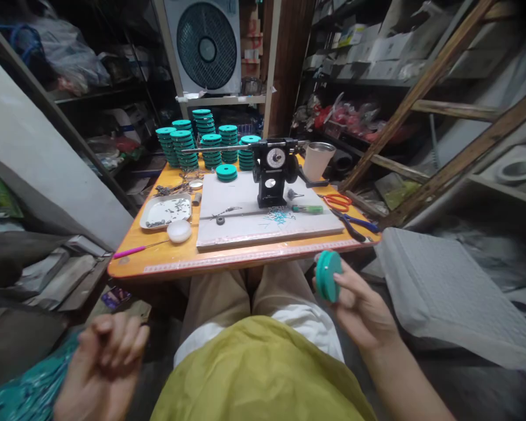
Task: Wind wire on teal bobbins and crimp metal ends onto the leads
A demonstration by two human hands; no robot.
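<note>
Dim room, worktop lit brightest from above – shelves sank into shadow, edges bowed by wide-angle distortion, top right corner vignetted, near hands slightly soft.

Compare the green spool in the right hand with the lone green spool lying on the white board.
The held spool stands on edge, gripped by the right hand; the lone spool lies flat, untouched. The held spool is off the table, in front of its near edge; the lone spool rests at the far side of the white board. Both are round, teal-green discs.
</note>
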